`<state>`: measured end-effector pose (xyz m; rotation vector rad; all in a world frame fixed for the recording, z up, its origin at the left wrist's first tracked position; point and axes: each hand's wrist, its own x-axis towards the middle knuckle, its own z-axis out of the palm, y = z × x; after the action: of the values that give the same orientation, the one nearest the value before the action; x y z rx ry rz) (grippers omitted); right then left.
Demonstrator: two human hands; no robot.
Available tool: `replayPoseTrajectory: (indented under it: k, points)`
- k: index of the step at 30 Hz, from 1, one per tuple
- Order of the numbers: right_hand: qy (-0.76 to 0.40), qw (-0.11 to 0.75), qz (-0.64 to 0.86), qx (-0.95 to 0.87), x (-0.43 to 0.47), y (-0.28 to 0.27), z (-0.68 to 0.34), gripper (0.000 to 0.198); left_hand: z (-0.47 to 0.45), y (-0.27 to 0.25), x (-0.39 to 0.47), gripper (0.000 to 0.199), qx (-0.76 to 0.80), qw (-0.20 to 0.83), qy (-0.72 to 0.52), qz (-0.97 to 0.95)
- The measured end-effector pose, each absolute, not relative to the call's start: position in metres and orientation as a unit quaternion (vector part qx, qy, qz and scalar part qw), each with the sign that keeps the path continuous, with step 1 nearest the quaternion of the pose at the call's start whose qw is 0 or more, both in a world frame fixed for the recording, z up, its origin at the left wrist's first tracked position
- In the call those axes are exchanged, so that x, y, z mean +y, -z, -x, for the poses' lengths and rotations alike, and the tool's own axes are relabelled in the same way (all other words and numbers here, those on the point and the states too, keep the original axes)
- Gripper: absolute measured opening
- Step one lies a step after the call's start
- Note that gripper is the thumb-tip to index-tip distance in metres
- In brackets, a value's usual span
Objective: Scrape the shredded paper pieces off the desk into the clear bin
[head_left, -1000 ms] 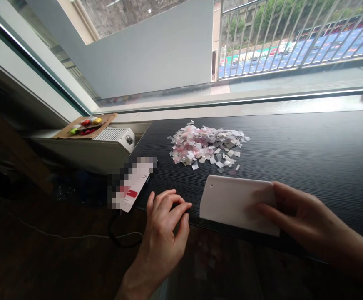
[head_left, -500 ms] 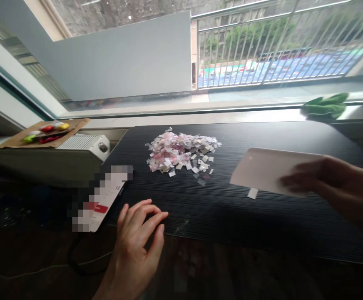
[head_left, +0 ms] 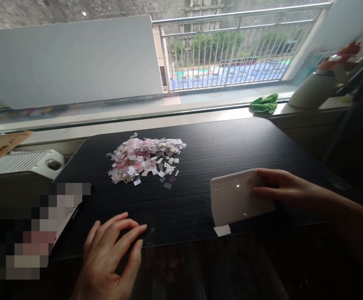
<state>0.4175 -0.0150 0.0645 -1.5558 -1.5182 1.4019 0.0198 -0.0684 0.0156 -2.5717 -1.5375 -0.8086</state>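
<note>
My right hand [head_left: 272,183] grips a thin, pale pinkish-white card [head_left: 237,200] with small holes, thumb and fingers on its right part. The card is tilted up, low over the table's front part. A small white scrap [head_left: 222,230] shows at its lower left edge, by the front edge of the black table [head_left: 206,158]. Whether card and scrap touch, I cannot tell. My left hand [head_left: 113,250] holds nothing, fingers apart and slightly bent, at the table's front edge. Beyond it lies a loose heap of small white and pink paper pieces [head_left: 144,158].
A partly blurred-out flat white and red item [head_left: 65,208] lies at the table's left edge. Left of the table is a white radiator [head_left: 25,160] with brown cardboard [head_left: 13,143] on it. A green cloth [head_left: 264,104] and a pale vase-like vessel [head_left: 309,89] stand on the windowsill.
The view has turned right. My right hand has brought the card closer to the table's front edge, and the white scrap has shifted that way too. My left hand keeps its open pose.
</note>
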Motion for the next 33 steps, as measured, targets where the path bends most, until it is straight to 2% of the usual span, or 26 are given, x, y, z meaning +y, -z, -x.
replayPoseTrajectory:
  k: [7, 14, 17, 24, 27, 30, 33]
  points:
    - [-0.544, 0.263, 0.569, -0.558, -0.024, -0.068, -0.414, 0.039, -0.025, -0.018, -0.069, 0.028, -0.486, 0.021, 0.261, 0.834]
    - [-0.502, 0.335, 0.580, -0.548, -0.040, -0.081, -0.410, 0.026, -0.028, -0.021, -0.068, 0.026, -0.487, 0.022, 0.279, 0.827]
    - [-0.487, 0.358, 0.577, -0.549, -0.037, -0.082, -0.404, 0.030, -0.029, -0.022, -0.069, 0.026, -0.492, 0.030, 0.270, 0.827]
    - [-0.430, 0.482, 0.558, -0.521, 0.003, -0.056, -0.356, 0.031, -0.036, -0.025, -0.073, 0.028, -0.520, 0.043, 0.234, 0.821]
    - [-0.389, 0.467, 0.549, -0.574, 0.014, -0.050, -0.335, 0.032, -0.034, -0.025, -0.074, 0.029, -0.530, 0.043, 0.237, 0.813]
    - [-0.337, 0.415, 0.539, -0.651, 0.012, -0.052, -0.324, 0.029, -0.030, -0.024, -0.075, 0.030, -0.539, 0.032, 0.236, 0.808]
    - [-0.328, 0.405, 0.523, -0.675, 0.011, -0.052, -0.321, 0.026, -0.029, -0.021, -0.075, 0.030, -0.546, 0.022, 0.236, 0.803]
